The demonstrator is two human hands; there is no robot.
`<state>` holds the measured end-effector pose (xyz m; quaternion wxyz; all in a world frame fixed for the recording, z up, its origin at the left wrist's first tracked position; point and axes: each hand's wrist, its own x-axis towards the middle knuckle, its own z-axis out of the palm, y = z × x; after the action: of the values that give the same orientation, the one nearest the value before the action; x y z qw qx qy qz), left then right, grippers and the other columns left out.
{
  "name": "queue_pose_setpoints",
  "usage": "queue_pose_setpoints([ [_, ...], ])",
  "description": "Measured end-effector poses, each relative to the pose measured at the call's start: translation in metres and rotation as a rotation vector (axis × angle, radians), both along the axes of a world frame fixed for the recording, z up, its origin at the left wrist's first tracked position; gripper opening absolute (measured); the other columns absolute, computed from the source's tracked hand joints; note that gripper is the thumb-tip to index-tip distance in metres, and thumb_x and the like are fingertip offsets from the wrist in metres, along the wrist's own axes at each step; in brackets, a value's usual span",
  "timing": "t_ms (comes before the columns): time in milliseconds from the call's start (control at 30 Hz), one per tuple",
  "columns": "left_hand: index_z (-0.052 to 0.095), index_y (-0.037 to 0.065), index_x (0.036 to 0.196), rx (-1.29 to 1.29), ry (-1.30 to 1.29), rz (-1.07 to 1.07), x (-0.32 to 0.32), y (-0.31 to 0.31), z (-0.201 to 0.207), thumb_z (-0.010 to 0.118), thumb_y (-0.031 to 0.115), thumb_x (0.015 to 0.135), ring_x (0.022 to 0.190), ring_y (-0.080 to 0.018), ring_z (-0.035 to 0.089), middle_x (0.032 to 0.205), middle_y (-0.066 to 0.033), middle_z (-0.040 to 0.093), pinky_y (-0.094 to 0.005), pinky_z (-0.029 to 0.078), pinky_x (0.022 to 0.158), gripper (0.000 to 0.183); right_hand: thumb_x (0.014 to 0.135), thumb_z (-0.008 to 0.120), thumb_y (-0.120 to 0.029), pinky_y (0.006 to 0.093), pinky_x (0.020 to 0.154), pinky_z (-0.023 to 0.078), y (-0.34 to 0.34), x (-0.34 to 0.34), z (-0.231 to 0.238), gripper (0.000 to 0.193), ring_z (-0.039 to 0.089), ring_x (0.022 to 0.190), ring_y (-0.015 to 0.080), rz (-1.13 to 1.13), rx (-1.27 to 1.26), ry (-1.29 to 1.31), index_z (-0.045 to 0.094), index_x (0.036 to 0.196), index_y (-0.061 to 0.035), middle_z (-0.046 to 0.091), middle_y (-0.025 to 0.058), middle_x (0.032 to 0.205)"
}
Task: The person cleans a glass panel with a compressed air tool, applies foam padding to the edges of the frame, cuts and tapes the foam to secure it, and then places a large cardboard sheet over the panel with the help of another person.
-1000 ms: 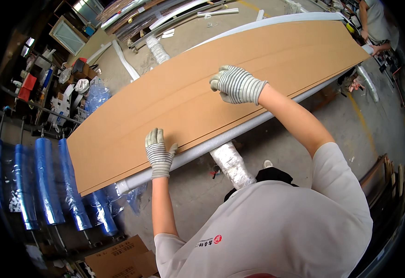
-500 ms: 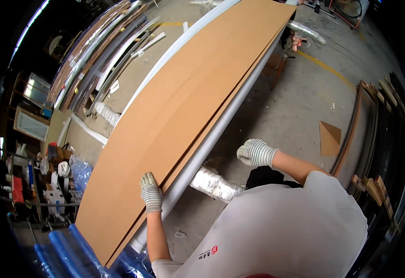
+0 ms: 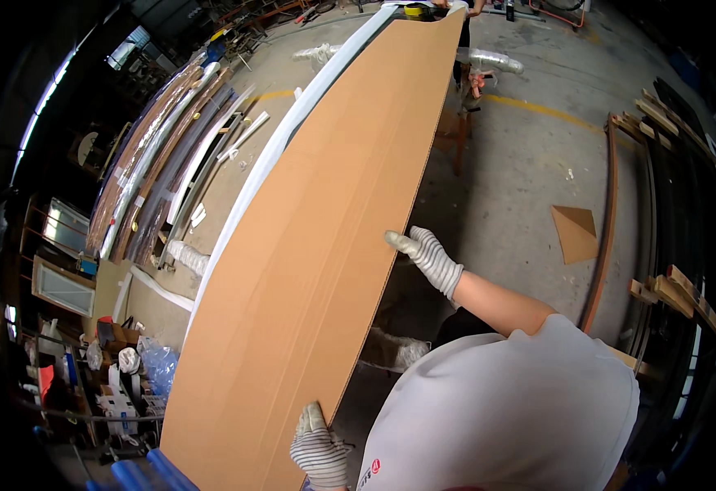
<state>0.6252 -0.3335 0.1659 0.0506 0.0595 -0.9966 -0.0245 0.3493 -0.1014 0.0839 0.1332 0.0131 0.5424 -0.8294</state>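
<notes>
A long brown cardboard sheet [image 3: 292, 270] stretches away from me over a long piece in white wrapping [image 3: 247, 192], which shows along the sheet's left side. Both my hands wear striped, pale-palmed work gloves. My right hand [image 3: 430, 260] grips the sheet's right edge about halfway along, thumb on top and the other fingers partly hidden at the edge. Close to me, my left hand [image 3: 320, 452] holds the same edge, its upper digits on the cardboard and the rest partly hidden. At the far end, another person's hand [image 3: 474, 8] is by the sheet's corner.
Foil-wrapped supports [image 3: 397, 352] show beneath the sheet. Long wrapped strips [image 3: 149, 164] lie on the left floor. Blue-wrapped pieces [image 3: 166, 470] are at lower left. On the right stand a rack with wooden blocks [image 3: 673, 295] and a folded cardboard piece [image 3: 575, 235] on the floor.
My right hand has reached the cardboard edge and taken hold. My left hand has moved nearer me along it. The sheet has shifted and now covers the white wrapping on its right side.
</notes>
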Motion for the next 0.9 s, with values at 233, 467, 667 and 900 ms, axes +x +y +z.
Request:
queue_pose_setpoints([
  [233,0.060,0.001,0.111,0.004,0.264,-0.059,0.024,0.030,-0.028,0.053,0.006,0.071,0.088,-0.0370,0.063,0.096,-0.0214,0.065,-0.0419,0.050,0.080,0.041,0.075,0.060,-0.010,0.0279,0.071,0.044,0.021,-0.011,-0.034,0.019,0.054,0.073,0.0113,-0.026,0.069,0.133,0.064,0.087,0.0033,0.063,0.0022,0.079],
  [467,0.049,0.006,0.129,0.211,-0.117,0.089,0.077,0.044,0.002,0.054,0.003,0.073,0.112,-0.0326,0.053,0.123,-0.0162,0.055,-0.0397,0.038,0.101,0.057,0.071,0.062,-0.004,0.0279,0.066,0.049,0.114,0.022,-0.004,0.014,0.059,0.070,0.0129,-0.151,0.102,0.056,0.064,0.084,0.0010,0.064,0.0039,0.077],
  [667,0.045,0.005,0.131,0.066,-0.444,0.322,0.119,0.009,0.010,0.054,0.005,0.074,0.118,-0.0328,0.048,0.128,-0.0185,0.051,-0.0400,0.038,0.102,0.058,0.067,0.063,-0.005,0.0331,0.061,0.051,0.198,-0.016,-0.010,0.015,0.061,0.064,0.0212,-0.418,0.214,0.013,0.062,0.079,0.0036,0.063,0.0101,0.074],
  [900,0.045,0.003,0.131,-0.024,-0.368,0.358,0.139,0.025,-0.001,0.055,0.006,0.075,0.116,-0.0352,0.049,0.127,-0.0213,0.051,-0.0398,0.039,0.100,0.057,0.065,0.063,-0.005,0.0341,0.058,0.051,0.289,-0.054,-0.060,0.018,0.060,0.060,0.0241,-0.547,0.188,-0.020,0.063,0.080,0.0047,0.062,0.0124,0.072],
])
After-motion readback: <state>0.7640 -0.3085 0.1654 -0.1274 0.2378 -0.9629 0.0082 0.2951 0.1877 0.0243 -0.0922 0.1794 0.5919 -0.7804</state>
